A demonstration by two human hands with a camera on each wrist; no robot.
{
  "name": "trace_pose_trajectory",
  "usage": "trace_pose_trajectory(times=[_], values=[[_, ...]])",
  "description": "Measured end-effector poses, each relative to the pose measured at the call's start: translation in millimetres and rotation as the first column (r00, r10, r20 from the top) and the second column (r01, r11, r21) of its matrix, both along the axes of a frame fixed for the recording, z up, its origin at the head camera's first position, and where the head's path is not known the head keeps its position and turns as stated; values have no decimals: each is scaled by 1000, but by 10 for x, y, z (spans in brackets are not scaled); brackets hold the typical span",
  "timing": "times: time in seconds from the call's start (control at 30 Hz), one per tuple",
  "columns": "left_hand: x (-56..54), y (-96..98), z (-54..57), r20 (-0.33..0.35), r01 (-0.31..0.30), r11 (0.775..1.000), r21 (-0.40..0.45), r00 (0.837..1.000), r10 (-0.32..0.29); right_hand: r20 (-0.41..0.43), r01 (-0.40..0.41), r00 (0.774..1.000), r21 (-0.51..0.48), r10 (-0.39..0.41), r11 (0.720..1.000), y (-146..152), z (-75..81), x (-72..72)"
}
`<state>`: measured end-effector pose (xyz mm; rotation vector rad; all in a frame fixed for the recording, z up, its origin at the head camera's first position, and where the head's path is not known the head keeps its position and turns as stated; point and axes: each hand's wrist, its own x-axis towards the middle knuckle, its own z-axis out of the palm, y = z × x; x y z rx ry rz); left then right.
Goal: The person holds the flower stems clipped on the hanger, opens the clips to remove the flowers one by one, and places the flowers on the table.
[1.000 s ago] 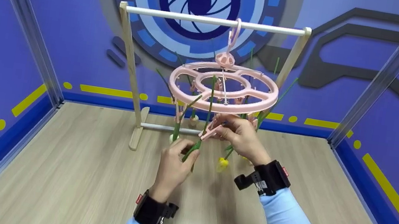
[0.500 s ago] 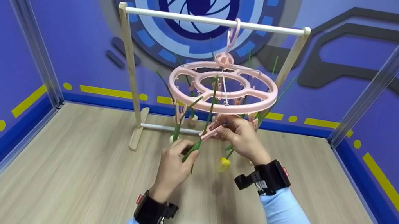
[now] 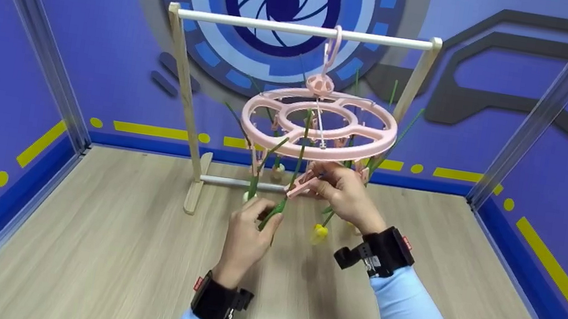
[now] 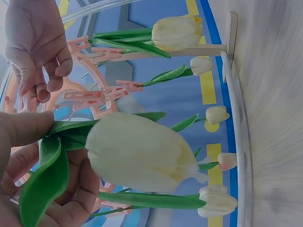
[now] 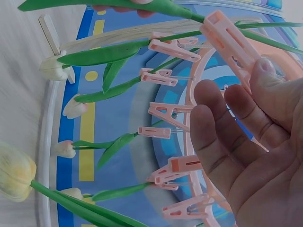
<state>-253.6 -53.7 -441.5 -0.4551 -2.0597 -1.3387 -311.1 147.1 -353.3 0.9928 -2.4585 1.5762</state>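
My left hand (image 3: pixel 247 238) pinches an artificial tulip by its green leaves and stem, just behind the cream bloom (image 4: pixel 135 153), which points downward. The tulip's stem (image 3: pixel 300 156) rises in front of a round pink clip hanger (image 3: pixel 285 149). With thumb and fingers my right hand (image 3: pixel 348 200) pinches the handle end of a pink clothespin (image 5: pixel 227 42) below the hanger's front rim. In the right wrist view the clothespin's tip is right at the stem, above the leaves (image 5: pixel 156 6). Other pink clothespins (image 5: pixel 174 50) hold several hanging tulips (image 4: pixel 177 33) by their stems.
The hanger hooks over the white top bar (image 3: pixel 259 24) of a wooden rack (image 3: pixel 183 77) on the wood-grain table (image 3: pixel 97 244). A yellow tulip (image 3: pixel 319 233) hangs beneath the right hand. Blue printed walls (image 3: pixel 80 56) stand behind and at both sides.
Both hands stay almost still with the tulip and the clothespin. The upper end of the stem has shifted slightly right, and the hanger and the hanging tulips sway a little.
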Motion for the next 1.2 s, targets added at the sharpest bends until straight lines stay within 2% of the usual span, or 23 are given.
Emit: trace_pose_trajectory(times=[0.63,1.0,1.2], values=[[-7,-40,-6,6,-5,1000,5,1000,5,-64,5,998,14,-4,1000,32,-10,-36],[-16,-52,-16,-30,-24,999,-21,999,24,-27,41,999,44,-40,998,45,-10,-21],[-18,-68,-24,-32,-30,999,-23,999,29,16,43,999,26,-44,999,47,-14,-14]])
